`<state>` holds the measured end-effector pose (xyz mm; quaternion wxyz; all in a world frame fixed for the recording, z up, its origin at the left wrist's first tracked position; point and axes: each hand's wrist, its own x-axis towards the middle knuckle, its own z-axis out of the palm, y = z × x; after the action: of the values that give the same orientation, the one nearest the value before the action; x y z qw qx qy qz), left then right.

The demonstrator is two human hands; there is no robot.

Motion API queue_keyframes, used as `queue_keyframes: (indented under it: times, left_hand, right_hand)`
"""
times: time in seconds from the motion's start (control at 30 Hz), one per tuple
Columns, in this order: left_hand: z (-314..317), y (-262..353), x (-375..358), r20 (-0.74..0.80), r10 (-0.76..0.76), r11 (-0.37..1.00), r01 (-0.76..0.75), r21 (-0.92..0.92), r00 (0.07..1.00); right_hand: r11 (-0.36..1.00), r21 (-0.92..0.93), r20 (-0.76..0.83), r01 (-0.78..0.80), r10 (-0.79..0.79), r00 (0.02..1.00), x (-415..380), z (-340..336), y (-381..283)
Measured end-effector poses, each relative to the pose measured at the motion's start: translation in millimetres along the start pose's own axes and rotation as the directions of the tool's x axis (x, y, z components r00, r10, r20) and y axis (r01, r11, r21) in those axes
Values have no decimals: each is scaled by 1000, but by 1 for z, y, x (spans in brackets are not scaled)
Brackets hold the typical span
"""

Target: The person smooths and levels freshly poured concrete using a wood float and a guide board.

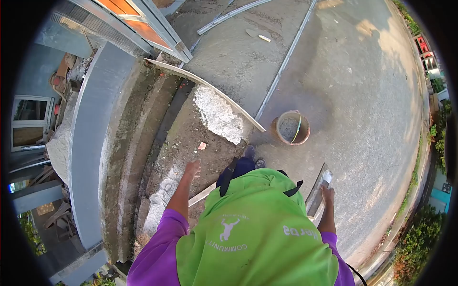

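While our right hand (328, 194) closes its grip on a mortar board (318, 190), our left hand (193, 168) hangs loosely curled above the step (186, 138), near the bucket (291, 127).

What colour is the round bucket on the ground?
The round bucket is orange-brown, with grey mortar inside; the head view shows it.

The green vest (253, 233) bears "COMMUNITY" in white under a figure logo; its other lettering is unreadable.

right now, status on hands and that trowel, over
Left hand open, holding nothing, over the step. Right hand shut on trowel. Bucket ahead on the concrete.
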<state>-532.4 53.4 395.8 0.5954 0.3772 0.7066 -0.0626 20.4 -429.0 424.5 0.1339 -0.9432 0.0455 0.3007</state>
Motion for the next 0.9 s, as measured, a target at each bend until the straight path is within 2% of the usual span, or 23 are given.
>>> queue_keyframes:
  times: [0.17,0.3,0.43,0.53,0.67,0.77,0.9]
  left_hand:
    - [30,44,18,7,30,993,-31,114,1000]
    - [50,69,18,112,-46,970,18,242,993]
    - [78,95,2,104,-15,965,-13,262,994]
    - [107,105,-11,80,6,969,-25,246,997]
    - [164,113,-40,29,5,972,-11,236,1000]
    - [213,116,-62,39,-10,970,0,244,999]
    - [272,115,-85,83,-11,959,-13,282,996]
  right_hand:
    - [989,118,-57,-90,98,994,-12,-29,1]
    - [959,247,-90,-142,169,982,-11,-40,27]
    - [933,301,2,-199,208,978,15,-44,67]
    - [942,268,-24,-204,218,976,37,-47,100]
    - [892,398,35,-216,220,975,80,-61,142]
    - [929,291,24,-229,232,972,143,-62,196]
    - [962,215,-2,-166,171,985,173,-117,191]
